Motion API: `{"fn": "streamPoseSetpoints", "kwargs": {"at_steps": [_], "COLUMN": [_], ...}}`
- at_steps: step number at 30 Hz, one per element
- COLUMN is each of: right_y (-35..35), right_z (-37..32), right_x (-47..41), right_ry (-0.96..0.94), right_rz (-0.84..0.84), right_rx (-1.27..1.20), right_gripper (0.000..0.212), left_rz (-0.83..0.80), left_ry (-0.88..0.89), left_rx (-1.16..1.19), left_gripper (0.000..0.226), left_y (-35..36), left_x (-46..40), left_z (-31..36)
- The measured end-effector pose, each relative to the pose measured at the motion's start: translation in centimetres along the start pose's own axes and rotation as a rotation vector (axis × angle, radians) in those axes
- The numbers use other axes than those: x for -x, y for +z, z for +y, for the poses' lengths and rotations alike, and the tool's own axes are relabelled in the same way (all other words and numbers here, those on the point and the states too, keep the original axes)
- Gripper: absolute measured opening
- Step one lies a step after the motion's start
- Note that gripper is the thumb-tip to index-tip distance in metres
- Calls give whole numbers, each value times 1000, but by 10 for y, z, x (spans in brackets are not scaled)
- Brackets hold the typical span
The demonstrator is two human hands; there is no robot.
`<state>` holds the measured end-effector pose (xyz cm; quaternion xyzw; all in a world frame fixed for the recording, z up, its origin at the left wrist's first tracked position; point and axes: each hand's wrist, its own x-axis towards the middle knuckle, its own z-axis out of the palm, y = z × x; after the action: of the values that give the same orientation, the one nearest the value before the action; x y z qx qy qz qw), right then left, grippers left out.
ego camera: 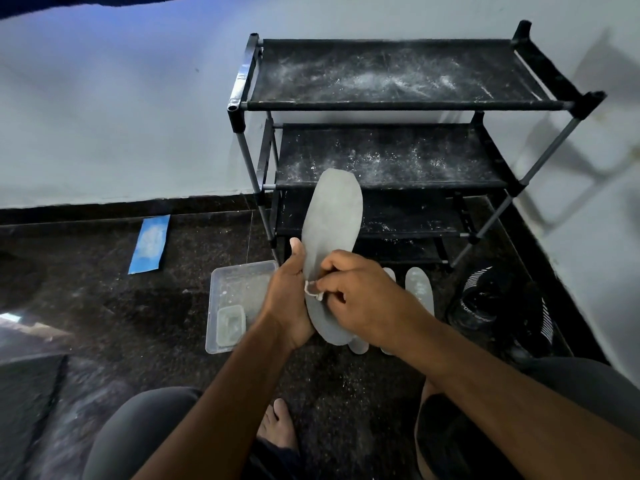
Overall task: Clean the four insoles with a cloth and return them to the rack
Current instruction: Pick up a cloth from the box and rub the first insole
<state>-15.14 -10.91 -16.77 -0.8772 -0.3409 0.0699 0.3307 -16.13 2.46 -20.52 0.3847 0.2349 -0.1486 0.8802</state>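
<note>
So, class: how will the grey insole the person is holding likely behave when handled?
The grey insole probably has some stiffness: gripped low by the left hand, its free end stands upright without drooping. It looks thin, so likely light. The right hand presses a cloth against it, suggesting it isn't fragile.

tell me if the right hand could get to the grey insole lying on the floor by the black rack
Probably not yet: the right hand pinches a small white cloth against the held grey insole. The floor insole lies uncovered just beyond.
</note>
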Motion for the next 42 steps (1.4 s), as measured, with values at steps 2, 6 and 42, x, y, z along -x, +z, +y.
{"fn": "streamPoseSetpoints", "kwargs": {"at_steps": [2, 6, 42], "right_y": [6, 13, -5], "right_z": [-2, -4, 9], "right_x": [1, -3, -9], "right_ry": [20, 51, 115], "right_rz": [45, 85, 351], "right_rx": [-16, 13, 161], "right_gripper": [18, 17, 15], "left_rz": [20, 15, -204], "left_ry": [11, 31, 9], "left_rx": [8, 9, 37], "left_gripper": [73, 69, 60], "left_y": [-1, 0, 5], "left_x": [-1, 1, 5], "left_z": [0, -1, -6]}}
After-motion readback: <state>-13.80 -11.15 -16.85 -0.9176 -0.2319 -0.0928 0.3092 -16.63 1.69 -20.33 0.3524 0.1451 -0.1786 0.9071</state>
